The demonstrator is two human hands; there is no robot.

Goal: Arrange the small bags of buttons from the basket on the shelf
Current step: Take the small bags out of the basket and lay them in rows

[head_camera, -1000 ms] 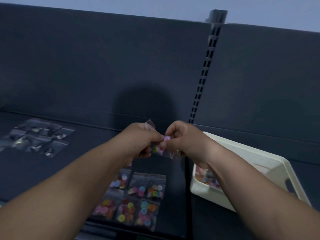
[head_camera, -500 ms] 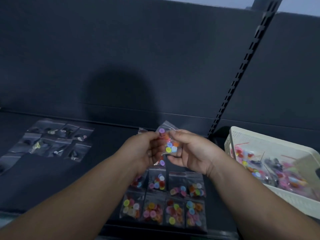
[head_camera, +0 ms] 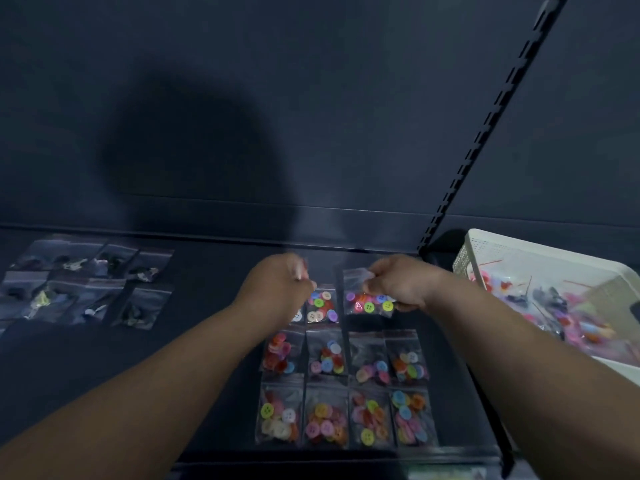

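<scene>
My right hand pinches the top of a small clear bag of coloured buttons, low over the dark shelf, at the back of a grid of similar button bags. Beside that bag, on its left, lies another bag. My left hand hovers just left of that one with its fingers curled; it is blurred, and whether it holds anything is unclear. The white perforated basket on the right holds several more bags.
A group of clear bags with dark contents lies on the shelf at the left. A slotted upright rail runs up the dark back panel beside the basket. Bare shelf lies between the two groups of bags.
The hands have parted and dropped toward the shelf. The bag both held up a moment ago is now in my right hand alone, down at the grid's back row.
</scene>
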